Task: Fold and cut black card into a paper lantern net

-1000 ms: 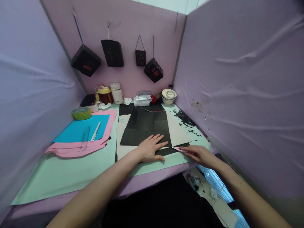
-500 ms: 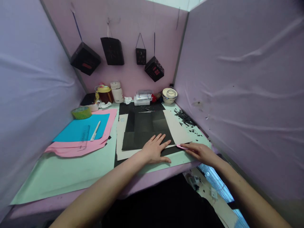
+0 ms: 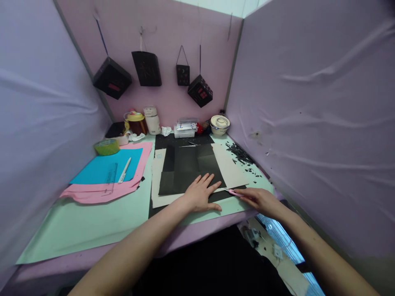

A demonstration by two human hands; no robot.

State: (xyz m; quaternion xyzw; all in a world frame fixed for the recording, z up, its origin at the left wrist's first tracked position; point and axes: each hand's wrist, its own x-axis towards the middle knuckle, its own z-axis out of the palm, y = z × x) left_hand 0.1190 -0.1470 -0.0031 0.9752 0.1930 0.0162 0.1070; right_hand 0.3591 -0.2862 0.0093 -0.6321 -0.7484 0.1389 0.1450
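Observation:
My left hand (image 3: 202, 193) lies flat with spread fingers on the lower right part of a creased black paper sheet (image 3: 187, 164). Beneath that sheet is a larger pale board (image 3: 230, 172), its edges showing on several sides. My right hand (image 3: 257, 200) grips a pink craft knife (image 3: 235, 192), whose thin blade points left toward the black sheet's lower right corner. Whether the blade touches the sheet I cannot tell. Under the pale board lies a black mat (image 3: 226, 196), partly covered.
Black paper scraps (image 3: 240, 154) are heaped at the right. A blue sheet (image 3: 89, 172) at left carries a clear ruler (image 3: 110, 179) and white pen (image 3: 124, 169). A thermos (image 3: 152, 121), clear box (image 3: 184, 130) and lidded bowl (image 3: 220, 124) line the back; black lanterns (image 3: 112, 78) hang above.
My right hand and the pink knife have shifted slightly, and more of the knife's pale blade now shows. My left hand stays in place on the black sheet.

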